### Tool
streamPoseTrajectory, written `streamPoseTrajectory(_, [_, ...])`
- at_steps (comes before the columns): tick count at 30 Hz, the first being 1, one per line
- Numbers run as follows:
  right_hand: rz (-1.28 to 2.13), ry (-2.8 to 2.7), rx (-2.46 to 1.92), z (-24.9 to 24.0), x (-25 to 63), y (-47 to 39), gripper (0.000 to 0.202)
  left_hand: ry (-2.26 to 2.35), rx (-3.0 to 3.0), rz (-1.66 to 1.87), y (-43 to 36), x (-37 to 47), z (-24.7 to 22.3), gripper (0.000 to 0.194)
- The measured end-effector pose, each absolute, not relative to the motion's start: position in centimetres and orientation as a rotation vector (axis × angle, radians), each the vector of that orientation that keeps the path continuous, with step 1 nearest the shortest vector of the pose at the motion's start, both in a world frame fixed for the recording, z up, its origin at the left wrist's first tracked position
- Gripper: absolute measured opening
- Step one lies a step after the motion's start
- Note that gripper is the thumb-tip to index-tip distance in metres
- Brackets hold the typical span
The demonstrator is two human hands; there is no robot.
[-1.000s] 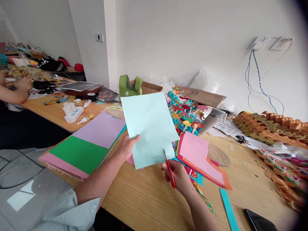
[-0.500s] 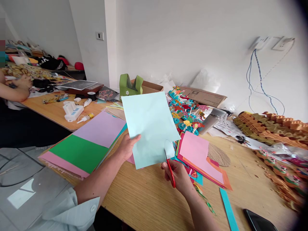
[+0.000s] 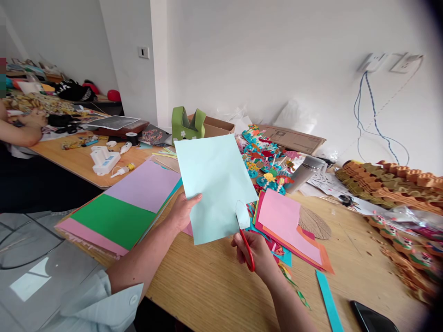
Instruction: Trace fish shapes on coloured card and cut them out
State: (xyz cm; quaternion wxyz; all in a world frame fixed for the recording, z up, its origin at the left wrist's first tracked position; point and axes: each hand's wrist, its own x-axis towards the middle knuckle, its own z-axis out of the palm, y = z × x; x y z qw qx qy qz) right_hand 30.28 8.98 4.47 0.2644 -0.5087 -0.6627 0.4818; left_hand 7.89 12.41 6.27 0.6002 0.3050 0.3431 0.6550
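Note:
My left hand (image 3: pixel 184 212) grips a pale blue sheet of paper (image 3: pixel 212 180) by its lower left edge, thumb on top. The sheet is held up tilted above the table. In my right hand (image 3: pixel 254 253) is a pair of scissors (image 3: pixel 247 246) with red handles, its blades at the lower right part of the sheet. A curved outline shows on the paper around the blades, and the lower right corner is cut away. To the right of the sheet lies a pile of pink, orange and red paper (image 3: pixel 282 221).
Purple, green and pink sheets (image 3: pixel 121 216) lie at the left. Colourful paper fish pieces (image 3: pixel 266 159), a green felt bag (image 3: pixel 188 123) and a cardboard box (image 3: pixel 218 124) stand behind. A phone (image 3: pixel 372 316) and a turquoise strip (image 3: pixel 328 299) lie front right. Another person's arm (image 3: pixel 20 131) rests far left.
The pale blue sheet has tipped slightly, its top edge a little lower. The scissors stay at the curved outline, their handles shifted very slightly right and down.

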Motion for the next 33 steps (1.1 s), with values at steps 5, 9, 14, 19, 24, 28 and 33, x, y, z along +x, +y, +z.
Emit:
streamPoseTrajectory(5, [1.325,-1.784,-1.381,4.57,30.52,9.00,0.055,0.798,0.713,1.510,12.39,7.85,6.18,0.053])
streamPoseTrajectory(9, [1.343,-1.765,-1.407,4.72,30.48,9.01,0.059,0.790,0.737,1.529,12.45,7.95,6.08,0.051])
streamPoseTrajectory(14, [1.318,-1.778,-1.425,4.83,30.38,9.09,0.061,0.794,0.782,1.509,12.36,8.10,5.88,0.052])
streamPoseTrajectory(19, [1.302,-1.750,-1.448,4.56,30.51,9.10,0.059,0.782,0.770,1.512,12.44,8.03,5.85,0.050])
streamPoseTrajectory(24, [1.305,-1.729,-1.471,4.84,30.33,8.97,0.059,0.777,0.741,1.518,12.49,8.01,5.95,0.048])
streamPoseTrajectory(28, [1.290,-1.738,-1.475,5.08,30.27,8.87,0.062,0.764,0.744,1.510,12.40,8.07,6.05,0.046])
streamPoseTrajectory(33, [1.244,-1.803,-1.434,5.27,30.45,8.93,0.063,0.770,0.728,1.512,12.59,7.98,5.77,0.044])
